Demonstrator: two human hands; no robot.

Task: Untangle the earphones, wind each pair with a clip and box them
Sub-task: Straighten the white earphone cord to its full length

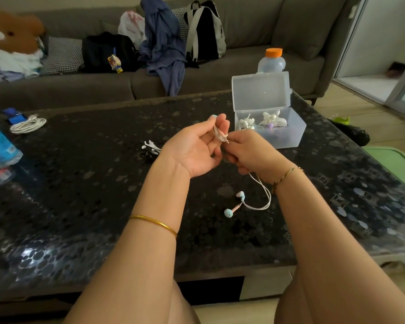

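On the dark patterned table, nearer the person than the clear box, the blue earbuds of the earphones are lying on the surface, their thin white cord looping up under the right wrist. Up from there, just left of the box's front corner, both hands are meeting above the table. The left hand is turned palm up, its fingers curling round several white loops of the cord. The right hand is pinching the cord's end (a small metal tip is showing) against those loops, its other fingers folded under. Further left of the box, a few white and black clips are lying together on the table. The box itself is standing with its lid tipped upright, and the boxed earphones inside are resting in pale bundles. Far left of the box, a coiled white cable and a blue bottle are sitting near the table's edge. Right behind the box, a bottle with an orange cap is standing. Beyond it, a grey sofa is holding a backpack, a blue garment and a brown bear plush.
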